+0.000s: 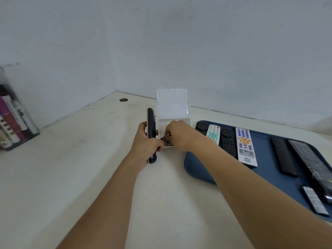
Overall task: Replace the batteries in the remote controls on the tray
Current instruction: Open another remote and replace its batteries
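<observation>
The left hand (145,146) gripped a dark remote (151,135) on edge above the bench (89,159), left of the tray (265,155). The right hand (177,135) pinched a battery (165,137) over the open clear box (173,112). Best done by steadying the remote and matching polarity before pressing in.

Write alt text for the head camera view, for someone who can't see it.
A person's left hand grips a dark remote on edge over a pale desk, while the right hand picks at batteries in an open clear box. To the right, a blue tray holds several more remotes.
</observation>
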Motion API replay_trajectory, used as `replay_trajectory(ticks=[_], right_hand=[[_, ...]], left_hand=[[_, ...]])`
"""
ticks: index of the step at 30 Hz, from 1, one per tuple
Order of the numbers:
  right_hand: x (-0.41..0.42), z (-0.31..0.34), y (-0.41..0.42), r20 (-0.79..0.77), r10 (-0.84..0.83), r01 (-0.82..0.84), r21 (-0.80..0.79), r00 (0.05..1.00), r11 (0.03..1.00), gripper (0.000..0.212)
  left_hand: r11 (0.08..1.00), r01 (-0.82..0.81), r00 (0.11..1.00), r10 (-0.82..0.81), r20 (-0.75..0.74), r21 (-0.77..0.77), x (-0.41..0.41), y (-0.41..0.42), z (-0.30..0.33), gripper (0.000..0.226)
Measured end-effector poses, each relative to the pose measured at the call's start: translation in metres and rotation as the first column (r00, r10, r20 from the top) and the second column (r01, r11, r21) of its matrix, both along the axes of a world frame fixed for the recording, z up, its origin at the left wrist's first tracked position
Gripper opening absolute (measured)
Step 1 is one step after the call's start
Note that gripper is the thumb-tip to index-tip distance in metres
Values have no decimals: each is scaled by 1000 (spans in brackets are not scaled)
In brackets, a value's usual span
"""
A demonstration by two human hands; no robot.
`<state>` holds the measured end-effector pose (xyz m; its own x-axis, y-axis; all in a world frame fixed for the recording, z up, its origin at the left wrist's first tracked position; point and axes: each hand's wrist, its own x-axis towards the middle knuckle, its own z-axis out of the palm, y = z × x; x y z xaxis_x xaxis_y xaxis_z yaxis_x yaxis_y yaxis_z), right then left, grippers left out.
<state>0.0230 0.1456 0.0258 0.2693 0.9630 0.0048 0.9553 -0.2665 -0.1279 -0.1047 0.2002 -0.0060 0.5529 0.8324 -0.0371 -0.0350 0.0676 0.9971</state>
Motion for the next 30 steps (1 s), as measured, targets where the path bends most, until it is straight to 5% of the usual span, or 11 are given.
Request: replay_trajectory(ticks=[4,7,8,10,13,17,21,23,26,30], right_hand=[[-2,10,-7,100,7,-11,39,995,999,15],[-2,22,-34,136,-22,-11,237,990,971,8],[-2,25,-45,70,-52,27,322,996,947,7],[3,26,-69,-305,-49,190,451,951,872,19],[14,21,-105,-739,47,409,423,672,808,22],[37,11,-143,-837,55,543,402,544,737,23],[52,10,-178,-893,168,581,404,417,707,18],[59,12,-194,-895,225,574,423,385,701,18],[70,14,-213,-891,275,566,444,362,695,19],[82,8,-228,-879,322,592,475,350,652,21]], left_hand=[[997,-44,998,47,48,-67,1,3,-1,60],[986,-126,990,133,55,-113,0,6,-5,45],[982,-160,986,163,25,-99,0,7,-5,41],[974,-225,973,223,-64,-21,1,9,-6,36],[957,-272,953,282,-111,103,2,7,-7,34],[914,-357,916,383,-116,193,-2,1,-2,46],[857,-492,869,473,145,155,-7,-30,24,37],[903,-409,898,373,234,129,3,-61,38,30],[1000,-10,976,7,219,12,44,-114,52,25],[925,348,907,-293,302,-150,101,-175,54,32]])
